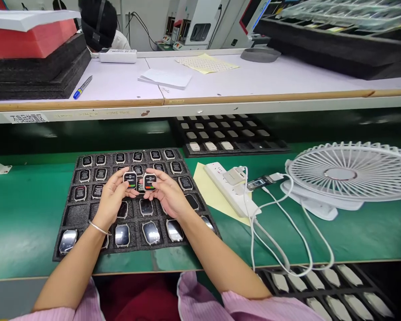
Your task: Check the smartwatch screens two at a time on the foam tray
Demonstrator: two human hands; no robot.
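Both forearms reach in over the black foam tray (70,214). The left hand (112,198) pinches one lit watch module (130,179), the right hand (165,194) pinches another lit module (150,180). They're side by side, screens up, just above the tray's middle rows.

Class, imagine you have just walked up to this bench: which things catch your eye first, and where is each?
In the middle, the left hand and right hand each pinch a lit watch, the left watch beside the right watch, over a black foam tray holding rows of others. On the right of the green bench sits a big white fan, next to a white power strip.
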